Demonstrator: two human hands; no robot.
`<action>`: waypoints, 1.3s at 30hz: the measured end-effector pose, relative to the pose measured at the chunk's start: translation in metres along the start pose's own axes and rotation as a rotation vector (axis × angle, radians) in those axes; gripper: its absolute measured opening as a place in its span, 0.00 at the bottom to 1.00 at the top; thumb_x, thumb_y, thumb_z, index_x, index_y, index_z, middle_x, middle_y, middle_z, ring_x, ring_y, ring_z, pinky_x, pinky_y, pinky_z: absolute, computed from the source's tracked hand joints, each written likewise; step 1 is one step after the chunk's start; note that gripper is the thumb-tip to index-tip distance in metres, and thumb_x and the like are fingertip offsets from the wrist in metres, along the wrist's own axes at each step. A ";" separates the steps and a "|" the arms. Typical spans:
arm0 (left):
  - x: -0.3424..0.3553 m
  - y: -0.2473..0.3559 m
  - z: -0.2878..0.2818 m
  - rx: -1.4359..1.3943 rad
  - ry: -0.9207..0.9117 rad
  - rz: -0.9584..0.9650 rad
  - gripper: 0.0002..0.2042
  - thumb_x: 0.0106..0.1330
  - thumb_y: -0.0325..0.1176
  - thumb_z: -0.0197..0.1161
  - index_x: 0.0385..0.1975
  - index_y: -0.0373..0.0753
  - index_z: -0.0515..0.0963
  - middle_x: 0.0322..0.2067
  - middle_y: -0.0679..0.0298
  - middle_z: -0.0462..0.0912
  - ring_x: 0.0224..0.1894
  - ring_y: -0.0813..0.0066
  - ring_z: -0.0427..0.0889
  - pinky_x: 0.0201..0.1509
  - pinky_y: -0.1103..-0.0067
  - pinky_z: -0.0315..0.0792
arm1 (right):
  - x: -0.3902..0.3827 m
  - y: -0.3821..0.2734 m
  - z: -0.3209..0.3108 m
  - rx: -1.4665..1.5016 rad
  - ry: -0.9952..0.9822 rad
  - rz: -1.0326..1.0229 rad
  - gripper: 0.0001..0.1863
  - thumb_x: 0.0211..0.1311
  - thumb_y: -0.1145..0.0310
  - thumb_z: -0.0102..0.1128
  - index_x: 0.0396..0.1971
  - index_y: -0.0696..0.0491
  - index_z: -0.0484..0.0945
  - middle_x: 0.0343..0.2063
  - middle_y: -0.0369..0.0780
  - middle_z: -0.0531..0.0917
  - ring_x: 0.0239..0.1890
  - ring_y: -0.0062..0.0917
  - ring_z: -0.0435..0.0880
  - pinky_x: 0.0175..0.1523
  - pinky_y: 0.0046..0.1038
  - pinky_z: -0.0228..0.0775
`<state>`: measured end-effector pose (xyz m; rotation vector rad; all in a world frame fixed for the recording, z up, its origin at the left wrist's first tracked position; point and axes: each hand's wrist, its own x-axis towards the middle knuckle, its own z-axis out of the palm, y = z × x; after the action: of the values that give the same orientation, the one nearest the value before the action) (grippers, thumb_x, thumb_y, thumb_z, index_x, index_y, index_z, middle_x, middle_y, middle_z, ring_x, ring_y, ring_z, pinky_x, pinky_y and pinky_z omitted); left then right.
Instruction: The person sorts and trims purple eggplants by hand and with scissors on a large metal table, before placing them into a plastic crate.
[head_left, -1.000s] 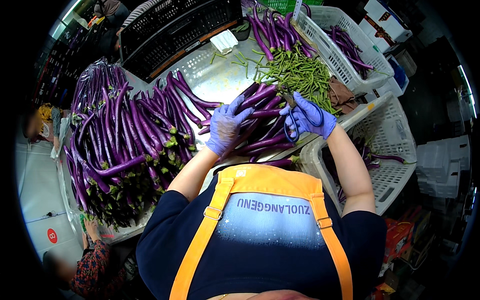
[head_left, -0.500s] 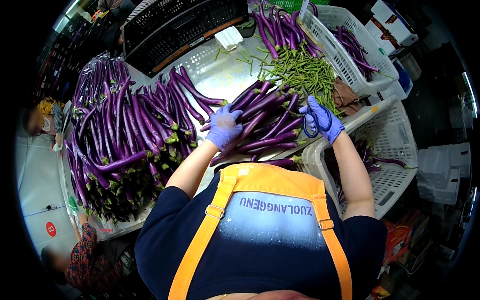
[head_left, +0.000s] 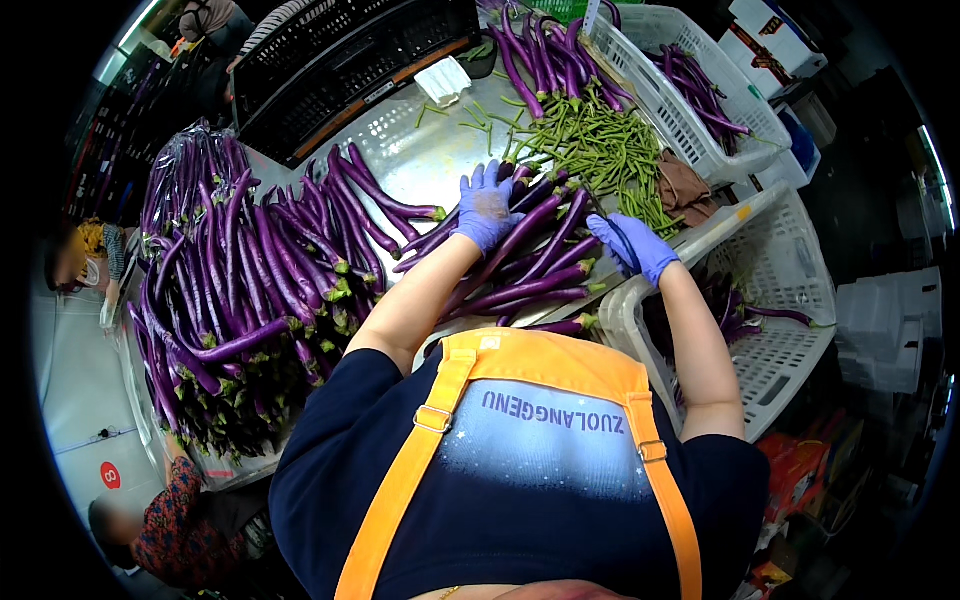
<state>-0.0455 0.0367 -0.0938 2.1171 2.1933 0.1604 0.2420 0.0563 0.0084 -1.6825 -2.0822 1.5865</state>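
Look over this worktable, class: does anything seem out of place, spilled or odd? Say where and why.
A few short green pieces lie strewn on the metal table, apart from the main green heap. One eggplant lies crosswise on the left pile, against most others there.
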 end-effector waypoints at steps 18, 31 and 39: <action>0.021 0.001 0.015 -0.179 -0.045 -0.150 0.37 0.53 0.58 0.75 0.59 0.40 0.77 0.66 0.58 0.72 0.70 0.56 0.67 0.70 0.51 0.63 | 0.120 -0.059 -0.005 -0.733 -0.075 -0.063 0.36 0.65 0.34 0.53 0.53 0.52 0.85 0.54 0.52 0.84 0.57 0.49 0.83 0.62 0.42 0.73; 0.027 -0.020 0.029 -0.630 0.054 -0.491 0.32 0.66 0.58 0.60 0.62 0.39 0.75 0.59 0.48 0.78 0.58 0.45 0.81 0.60 0.57 0.75 | 0.147 0.001 0.000 -0.775 -0.009 -0.317 0.26 0.70 0.43 0.57 0.47 0.52 0.86 0.40 0.56 0.86 0.44 0.55 0.85 0.49 0.48 0.76; 0.022 -0.058 0.012 -0.695 -0.166 -0.408 0.28 0.59 0.61 0.64 0.44 0.40 0.88 0.41 0.48 0.89 0.45 0.49 0.87 0.54 0.64 0.77 | 0.111 -0.003 -0.004 -0.732 0.141 -0.338 0.33 0.68 0.39 0.58 0.28 0.60 0.83 0.28 0.59 0.81 0.33 0.59 0.79 0.38 0.49 0.71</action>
<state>-0.1021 0.0568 -0.1134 1.2523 2.0113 0.5873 0.1959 0.1408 -0.0464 -1.3831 -2.8637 0.6169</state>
